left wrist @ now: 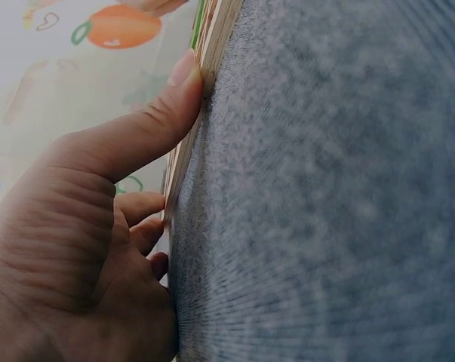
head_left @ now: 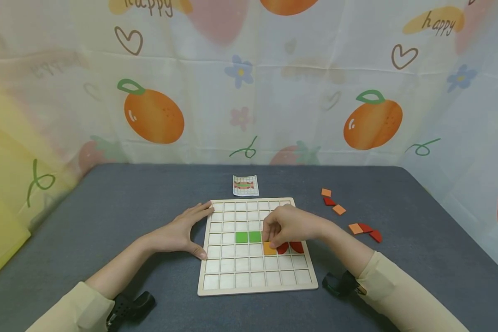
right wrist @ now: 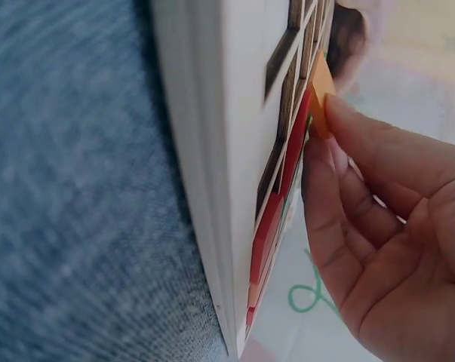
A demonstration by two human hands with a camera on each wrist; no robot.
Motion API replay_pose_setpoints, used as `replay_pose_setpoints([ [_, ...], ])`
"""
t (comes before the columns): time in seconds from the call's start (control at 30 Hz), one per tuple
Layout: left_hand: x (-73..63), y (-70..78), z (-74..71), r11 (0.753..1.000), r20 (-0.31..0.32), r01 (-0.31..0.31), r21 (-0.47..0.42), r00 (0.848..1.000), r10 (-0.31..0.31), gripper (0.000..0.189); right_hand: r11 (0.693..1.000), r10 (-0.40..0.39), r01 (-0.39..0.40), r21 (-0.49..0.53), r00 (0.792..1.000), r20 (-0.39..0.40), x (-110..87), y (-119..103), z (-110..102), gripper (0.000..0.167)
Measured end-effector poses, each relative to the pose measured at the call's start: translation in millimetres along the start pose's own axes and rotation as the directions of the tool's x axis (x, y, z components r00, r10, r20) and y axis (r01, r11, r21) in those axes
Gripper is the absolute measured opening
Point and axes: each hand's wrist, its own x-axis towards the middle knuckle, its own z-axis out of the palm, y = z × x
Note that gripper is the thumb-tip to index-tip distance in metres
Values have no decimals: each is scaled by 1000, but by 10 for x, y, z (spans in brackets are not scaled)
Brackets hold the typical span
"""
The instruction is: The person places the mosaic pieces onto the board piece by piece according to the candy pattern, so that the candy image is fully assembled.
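A wooden grid board (head_left: 240, 292) lies on the dark table. My left hand (head_left: 178, 234) rests at its left edge, fingers spread, the thumb (left wrist: 183, 72) against the rim in the left wrist view. Over the board's right half, my right hand (head_left: 292, 226) pinches an orange square tile (right wrist: 321, 94) between thumb and fingers, tilted close over the grid. Two green squares (head_left: 241, 237) sit in a middle row to the left of it. Red rounded pieces (head_left: 297, 247) lie in cells just right of the orange tile. The right hand hides several cells behind it.
Behind the board lies a small pattern card (head_left: 246, 186). Loose orange tiles (head_left: 339, 210) and red pieces (head_left: 375, 236) are scattered on the table to the right. A printed curtain (head_left: 249, 115) stands along the table's back edge.
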Motion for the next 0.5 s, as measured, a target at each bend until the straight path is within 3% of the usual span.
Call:
replay_pose_setpoints([
  [0.5, -14, 22, -12, 1000, 9, -3, 0, 1000, 3, 116, 999, -3, 1, -36, 998, -56, -39, -22, -71, 10],
])
